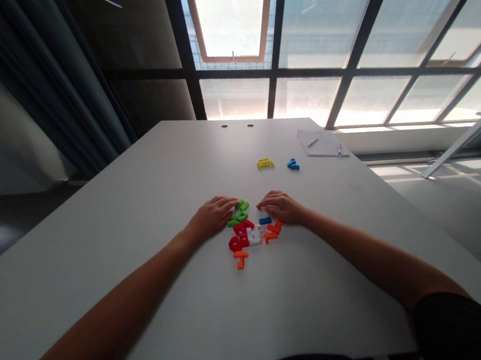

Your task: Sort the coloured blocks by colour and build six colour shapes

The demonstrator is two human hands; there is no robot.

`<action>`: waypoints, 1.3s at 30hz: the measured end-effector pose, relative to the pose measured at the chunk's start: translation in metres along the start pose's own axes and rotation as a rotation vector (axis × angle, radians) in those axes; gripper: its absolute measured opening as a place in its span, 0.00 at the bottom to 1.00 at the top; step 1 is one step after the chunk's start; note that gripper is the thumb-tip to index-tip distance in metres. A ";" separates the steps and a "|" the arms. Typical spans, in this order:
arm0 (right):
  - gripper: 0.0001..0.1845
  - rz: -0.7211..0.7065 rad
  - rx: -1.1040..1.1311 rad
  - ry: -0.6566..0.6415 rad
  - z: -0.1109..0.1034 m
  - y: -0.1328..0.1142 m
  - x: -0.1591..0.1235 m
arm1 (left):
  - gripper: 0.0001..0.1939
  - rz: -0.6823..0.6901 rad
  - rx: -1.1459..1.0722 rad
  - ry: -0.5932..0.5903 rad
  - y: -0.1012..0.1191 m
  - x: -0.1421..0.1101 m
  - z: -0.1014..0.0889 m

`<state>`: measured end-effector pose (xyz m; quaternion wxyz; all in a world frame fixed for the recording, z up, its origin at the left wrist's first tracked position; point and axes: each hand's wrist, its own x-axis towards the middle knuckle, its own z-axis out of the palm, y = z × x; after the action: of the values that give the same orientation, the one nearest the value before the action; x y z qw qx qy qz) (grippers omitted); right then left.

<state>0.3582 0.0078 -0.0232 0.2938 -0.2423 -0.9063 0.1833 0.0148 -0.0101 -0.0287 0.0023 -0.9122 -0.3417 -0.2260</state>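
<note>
Left hand point(212, 218) and right hand point(281, 208) are laid open and relaxed on the tabletop point(96, 221), with nothing grasped, on either side of a pile of coloured plastic pieces point(249, 234). Green pieces point(238, 214) are placed just beside the left fingertips point(228, 203), and a blue piece point(265, 220) beside the right hand. A yellow piece point(265, 163) and another blue piece point(293, 165) are set nearer the far edge.

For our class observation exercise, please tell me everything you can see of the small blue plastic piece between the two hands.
The small blue plastic piece is a short, solid-looking bar with squared ends, its long side running crosswise. It lies flat on the white table between the left hand and the right hand, just below the right hand's fingers; whether they touch it cannot be told. A white plastic piece lies close below it.
</note>
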 end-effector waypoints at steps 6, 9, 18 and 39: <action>0.23 -0.015 -0.025 -0.045 -0.001 -0.005 -0.001 | 0.22 0.035 -0.017 -0.017 0.000 -0.001 0.000; 0.25 -0.027 -0.028 -0.070 -0.002 -0.009 0.000 | 0.22 0.045 -0.027 -0.010 0.001 -0.001 0.000; 0.34 0.016 0.076 -0.161 -0.002 -0.018 0.007 | 0.23 0.087 -0.019 0.007 0.008 -0.001 -0.002; 0.33 0.388 -0.249 -0.122 0.003 0.018 0.023 | 0.31 -0.447 0.158 -0.113 0.019 0.021 -0.004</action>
<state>0.3459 0.0342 -0.0242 0.1657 -0.4350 -0.8743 0.1374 0.0389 -0.0122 -0.0134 0.0046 -0.8221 -0.5513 -0.1420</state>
